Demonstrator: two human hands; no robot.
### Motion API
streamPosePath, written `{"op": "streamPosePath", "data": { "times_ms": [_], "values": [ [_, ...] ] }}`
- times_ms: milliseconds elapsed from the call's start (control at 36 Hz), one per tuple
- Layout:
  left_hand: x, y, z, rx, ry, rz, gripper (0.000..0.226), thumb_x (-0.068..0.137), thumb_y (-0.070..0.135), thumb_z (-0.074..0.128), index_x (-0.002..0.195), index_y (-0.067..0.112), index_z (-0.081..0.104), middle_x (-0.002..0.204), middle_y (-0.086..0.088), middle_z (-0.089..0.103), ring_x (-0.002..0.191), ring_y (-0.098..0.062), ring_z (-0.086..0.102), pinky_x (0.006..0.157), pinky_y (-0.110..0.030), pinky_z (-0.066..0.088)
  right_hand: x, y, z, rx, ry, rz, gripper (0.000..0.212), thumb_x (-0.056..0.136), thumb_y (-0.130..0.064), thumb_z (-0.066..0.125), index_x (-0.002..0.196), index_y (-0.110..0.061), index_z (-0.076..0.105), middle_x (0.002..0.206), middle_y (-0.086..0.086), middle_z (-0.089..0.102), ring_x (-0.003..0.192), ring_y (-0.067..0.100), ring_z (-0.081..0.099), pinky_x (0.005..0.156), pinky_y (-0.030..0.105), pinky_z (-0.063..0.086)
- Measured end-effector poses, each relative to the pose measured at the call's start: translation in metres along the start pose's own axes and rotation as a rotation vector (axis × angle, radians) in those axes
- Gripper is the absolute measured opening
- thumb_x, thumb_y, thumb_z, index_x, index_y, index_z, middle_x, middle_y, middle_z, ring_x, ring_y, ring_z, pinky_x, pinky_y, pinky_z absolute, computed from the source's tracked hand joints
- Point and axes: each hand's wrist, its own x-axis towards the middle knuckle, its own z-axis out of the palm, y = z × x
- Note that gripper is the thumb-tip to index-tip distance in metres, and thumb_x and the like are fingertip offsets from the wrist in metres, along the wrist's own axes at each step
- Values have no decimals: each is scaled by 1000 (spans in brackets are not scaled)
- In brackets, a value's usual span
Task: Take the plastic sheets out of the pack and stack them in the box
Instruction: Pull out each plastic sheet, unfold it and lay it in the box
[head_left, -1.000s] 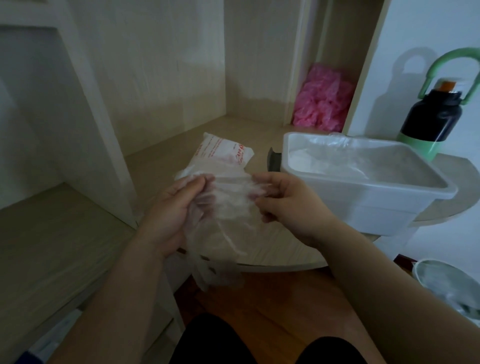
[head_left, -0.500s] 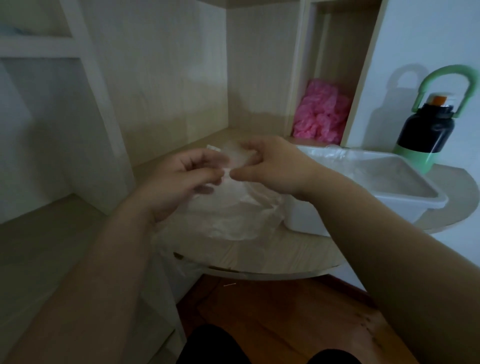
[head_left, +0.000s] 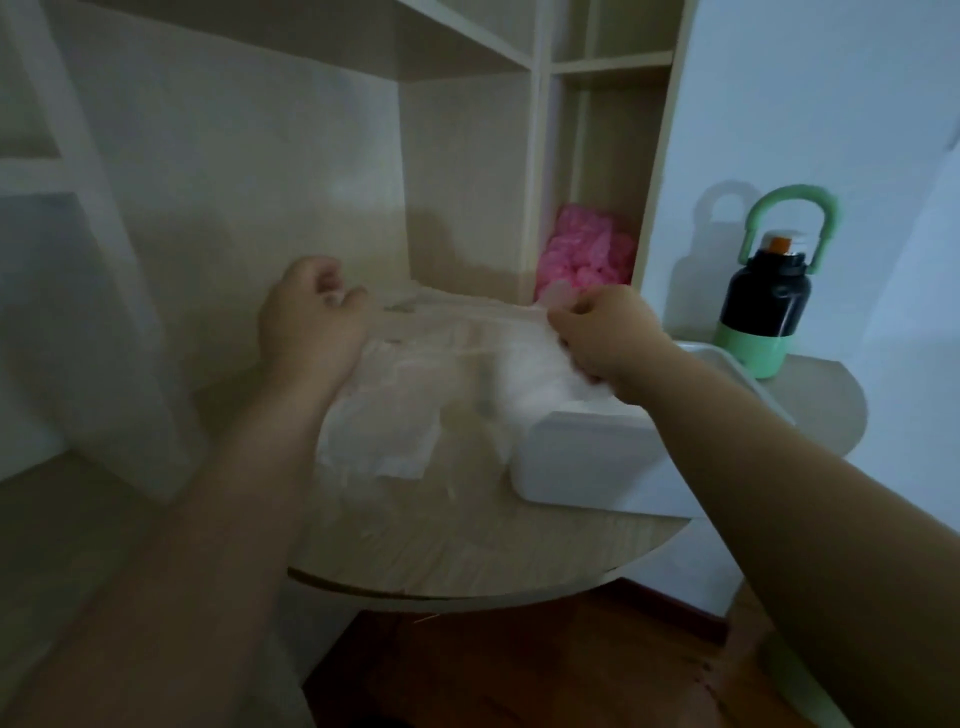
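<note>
1. The left hand (head_left: 311, 325) and the right hand (head_left: 605, 332) each have their fingers pinched shut on an upper corner of a clear plastic sheet (head_left: 447, 364), holding it spread between them.
2. The sheet hangs over the near-left end of the white box (head_left: 582, 457) and partly hides it.
3. The box sits on a pale, rounded wooden table (head_left: 467, 551).
4. Behind, a shelf nook holds a pink bundle (head_left: 584, 257); a black-and-green bottle (head_left: 763, 306) stands at right.
5. No writing is legible.
</note>
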Motion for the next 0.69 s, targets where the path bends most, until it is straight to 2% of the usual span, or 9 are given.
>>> {"op": "streamPosePath", "data": {
  "times_ms": [56, 111, 194, 278, 417, 500, 556, 639, 694],
  "values": [
    [-8, 16, 3, 4, 69, 175, 39, 86, 18, 61, 124, 15, 58, 120, -5, 60, 106, -19, 56, 88, -23, 38, 14, 17, -11, -110, 84, 57, 27, 92, -15, 48, 71, 0, 57, 55, 10, 50, 47, 25, 50, 52, 30, 45],
    [-20, 30, 10, 21, -5, 383, 35, 87, 17, 62, 123, 15, 61, 119, -5, 59, 105, -17, 55, 85, -18, 37, 24, 32, -22, -219, 125, 116, 23, 93, -14, 46, 80, 1, 58, 61, 13, 54, 55, 27, 53, 56, 29, 44],
    [-34, 44, 32, 30, -315, 511, 27, 89, 24, 64, 115, 21, 67, 112, 3, 58, 98, -10, 54, 76, -10, 37, 34, 56, -39, -341, 150, 170, 19, 94, -16, 45, 88, -2, 56, 80, 16, 57, 68, 27, 54, 56, 28, 41],
    [-37, 48, 60, 131, -610, 606, 32, 87, 31, 67, 116, 17, 68, 115, 6, 57, 113, -8, 51, 92, -15, 33, 35, 72, -52, -518, 124, 179, 22, 97, -20, 44, 95, -2, 56, 87, 14, 54, 77, 28, 53, 62, 30, 45],
    [-38, 51, 99, 387, -970, 539, 52, 81, 51, 65, 128, 30, 59, 140, 8, 51, 126, -12, 46, 107, -35, 38, 33, 87, -68, -624, 131, 198, 27, 96, -19, 43, 101, 2, 59, 91, 15, 56, 94, 34, 58, 70, 34, 40],
    [-38, 58, 113, 479, -1034, 563, 51, 82, 45, 66, 131, 32, 56, 140, 7, 50, 124, -14, 48, 105, -36, 39, 29, 88, -71, -721, 166, 183, 28, 98, -19, 42, 114, 0, 55, 110, 17, 59, 99, 34, 59, 78, 36, 48],
    [-38, 62, 120, 526, -1033, 577, 48, 85, 42, 64, 131, 33, 56, 140, 7, 50, 125, -14, 47, 105, -34, 39, 25, 85, -73, -745, 222, 145, 34, 96, -25, 47, 126, -7, 45, 121, 16, 52, 107, 34, 54, 84, 40, 44],
    [-39, 65, 127, 579, -1076, 575, 43, 90, 40, 59, 133, 31, 55, 142, 9, 48, 130, -13, 43, 107, -27, 34, 22, 78, -78, -871, 251, -78, 47, 92, -35, 51, 134, -17, 40, 131, 11, 45, 118, 32, 45, 96, 41, 36],
    [-42, 66, 130, 589, -1141, 555, 40, 94, 38, 54, 133, 31, 54, 142, 10, 49, 129, -12, 44, 103, -24, 32, 20, 72, -80, -780, 91, -220, 48, 91, -38, 54, 134, -20, 45, 133, 7, 49, 119, 26, 47, 98, 38, 36]
  ]
}}
